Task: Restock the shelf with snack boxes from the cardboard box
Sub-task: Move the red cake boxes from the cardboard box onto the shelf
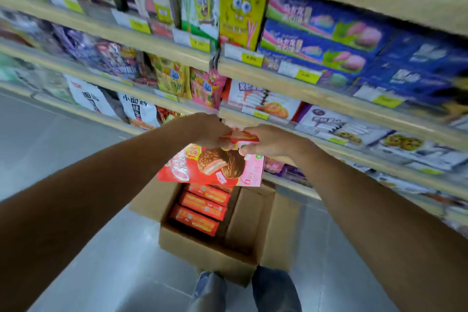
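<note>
A red and pink snack box (pixel 215 167) with a chocolate pie picture hangs in the air in front of a low shelf (pixel 291 132). My left hand (pixel 205 129) grips its top edge from the left. My right hand (pixel 268 139) grips the same edge from the right, thumb underneath. Directly below, an open cardboard box (pixel 253 223) stands on the floor. Several more red snack boxes (pixel 200 210) lie stacked in its left half; its right half shows bare cardboard.
Wooden shelves (pixel 304 94) run diagonally across the view, packed with snack bags and boxes, yellow price tags on their edges. Grey tiled floor (pixel 88 261) spreads to the left. My two feet (pixel 243 291) stand just behind the cardboard box.
</note>
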### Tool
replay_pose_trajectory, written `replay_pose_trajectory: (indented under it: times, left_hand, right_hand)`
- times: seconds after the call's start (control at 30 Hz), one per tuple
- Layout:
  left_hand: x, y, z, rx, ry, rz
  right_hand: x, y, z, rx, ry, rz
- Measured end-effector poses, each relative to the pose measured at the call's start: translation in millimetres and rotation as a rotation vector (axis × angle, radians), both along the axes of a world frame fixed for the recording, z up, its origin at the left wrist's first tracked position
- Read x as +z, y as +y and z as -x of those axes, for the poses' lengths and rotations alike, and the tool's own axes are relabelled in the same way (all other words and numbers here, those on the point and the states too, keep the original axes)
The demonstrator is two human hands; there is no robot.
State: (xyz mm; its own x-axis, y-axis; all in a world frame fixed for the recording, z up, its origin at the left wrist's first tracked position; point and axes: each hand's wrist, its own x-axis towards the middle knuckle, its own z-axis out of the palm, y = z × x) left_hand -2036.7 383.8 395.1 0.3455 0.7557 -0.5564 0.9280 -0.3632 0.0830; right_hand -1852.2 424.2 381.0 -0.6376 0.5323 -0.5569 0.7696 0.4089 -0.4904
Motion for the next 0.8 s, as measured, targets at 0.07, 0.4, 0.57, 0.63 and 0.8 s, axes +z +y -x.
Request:
replay_pose_trajectory:
  times: [0.07,0.4,0.57,0.63,0.8]
  left_hand:
    - [52,7,2,0.035,-0.03,-0.026]
    - [278,29,-14,0.01,-0.199,-0.393]
    - [387,24,-35,-0.1,-0.177,-0.571]
    - [424,20,-45,-0.114,-0.172,-0.646]
    - [496,12,-61,-0.095,-0.262,-0.824]
  right_hand:
    - [57,6,-4,-0.01,0.036,-0.056]
    - [287,11,-34,-0.102,0.11,-0.59]
    - [390,-6,-58,-0.119,0.106,-0.881]
    - [429,-14,-70,-0.12,0.119,-0.984]
    - [499,-25,-86,-0.181,0.112,-1.188]
